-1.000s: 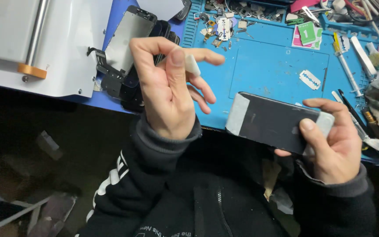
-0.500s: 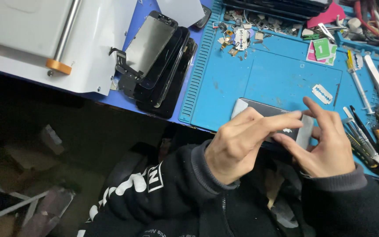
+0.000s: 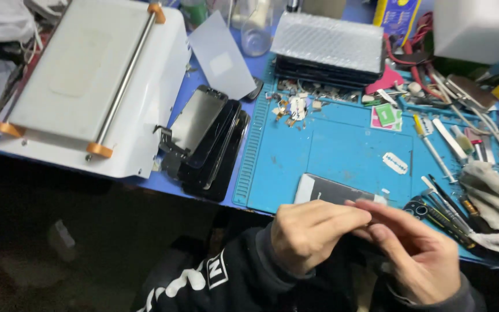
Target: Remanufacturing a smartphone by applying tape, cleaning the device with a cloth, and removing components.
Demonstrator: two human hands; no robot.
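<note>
Left hand [image 3: 310, 234] and right hand [image 3: 420, 254] both pinching dark phone screen [image 3: 333, 190], above blue mat [image 3: 342, 147], razor blade [image 3: 395, 163] nearby

A phone-repair workbench in a small electronics workshop. A blue work mat [image 3: 342, 150] covers the bench, with a loose razor blade [image 3: 395, 163] lying on it toward 3 o'clock. At 9 o'clock sits a stack of dark phone screens [image 3: 209, 141] — some with bare connectors showing. At 10 o'clock stands a white flat-topped machine [image 3: 82, 81] with a metal bar and orange ends. At 12 o'clock, more dark panels [image 3: 324, 69] are piled under bubble wrap, and tiny loose parts [image 3: 293, 107] are scattered just in front. At 3 o'clock lie screwdrivers [image 3: 431, 147], tweezers and thin hand tools — plus a crumpled grey rag [image 3: 498, 190].
</note>
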